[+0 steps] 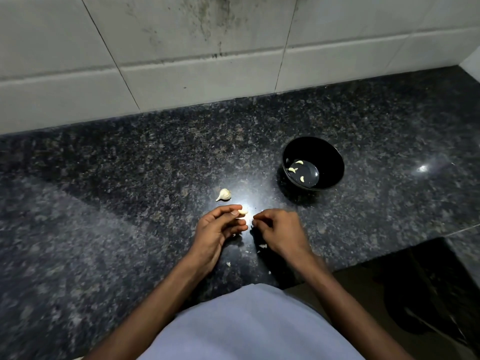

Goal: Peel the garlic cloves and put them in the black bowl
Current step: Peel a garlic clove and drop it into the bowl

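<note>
A person stood at a dark speckled table [130, 178] backed by a white tiled wall [181, 48]. The left hand [215, 229] pinched a garlic clove [243, 211] between thumb and curled fingers [235, 213]. The right hand [280, 229], just beside it, had its fingers curled together at the tips; whether they held a scrap of skin could not be told. A garlic bulb [224, 194] lay just beyond the left fingers. The black bowl [330, 162] sat beyond the right fingers, holding a few peeled cloves [299, 162]. Bits of peel [262, 246] lay under the hands.
</note>
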